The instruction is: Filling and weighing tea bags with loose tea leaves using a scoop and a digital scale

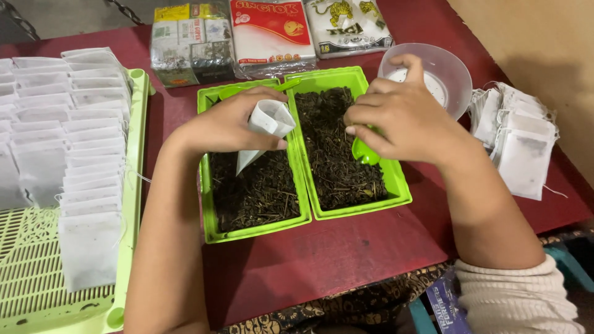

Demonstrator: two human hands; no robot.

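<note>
My left hand (224, 124) holds a small white paper tea bag (265, 131) open-mouthed over the left green tray (210, 218) of dark loose tea leaves. My right hand (399, 116) grips a green plastic scoop (365, 151) above the right green tray (401, 185), which also holds dark tea leaves. The two hands are close together, the scoop a little right of the bag's mouth.
A light green slatted basket (133, 204) at the left holds several rows of filled white bags. A clear plastic bowl (455, 71) and a pile of empty white bags (523, 139) lie at the right. Three packets (270, 34) rest at the back of the red table (322, 260).
</note>
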